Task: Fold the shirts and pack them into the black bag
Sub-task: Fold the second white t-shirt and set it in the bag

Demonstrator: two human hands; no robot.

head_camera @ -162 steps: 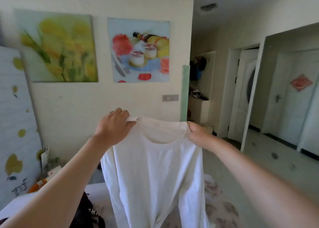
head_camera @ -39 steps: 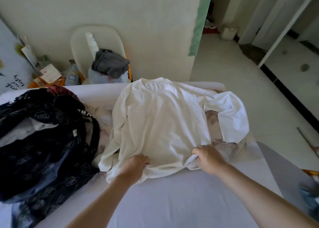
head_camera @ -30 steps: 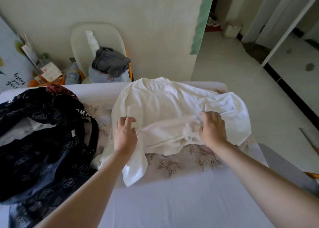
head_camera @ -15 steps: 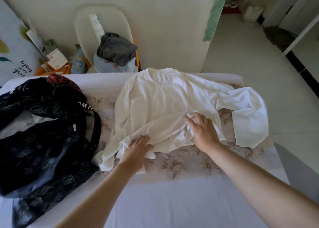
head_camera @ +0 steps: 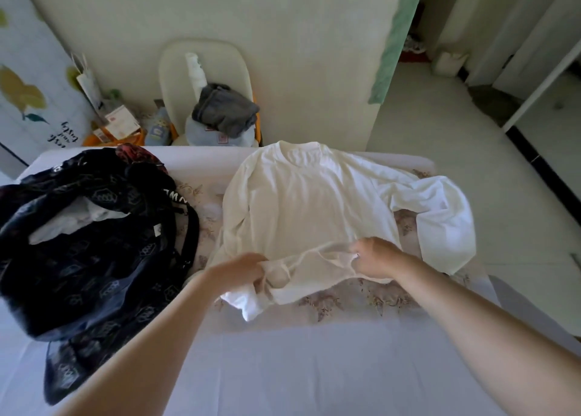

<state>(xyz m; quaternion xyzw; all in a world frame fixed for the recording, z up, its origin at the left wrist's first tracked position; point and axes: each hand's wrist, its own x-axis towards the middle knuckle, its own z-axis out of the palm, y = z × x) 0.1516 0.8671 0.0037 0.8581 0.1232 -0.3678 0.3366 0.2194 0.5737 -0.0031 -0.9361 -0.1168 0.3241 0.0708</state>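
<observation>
My left hand [head_camera: 240, 269] is smeared with blur, its fingertips buried in the shirt [head_camera: 301, 208] hem. My right hand [head_camera: 375, 256] hides its fingertips in the fold it pinches. The bag [head_camera: 94, 258] runs off the left edge; the pale cloth [head_camera: 78, 219] inside is mostly covered, and the lettering [head_camera: 174, 196] is half hidden

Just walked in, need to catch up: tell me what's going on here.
A person is folding a white long-sleeved fabric shirt laid flat on the pale bed. The left hand and right hand grip its bunched lower hem. The black patterned fabric bag lies open to its left, with something white inside.
</observation>
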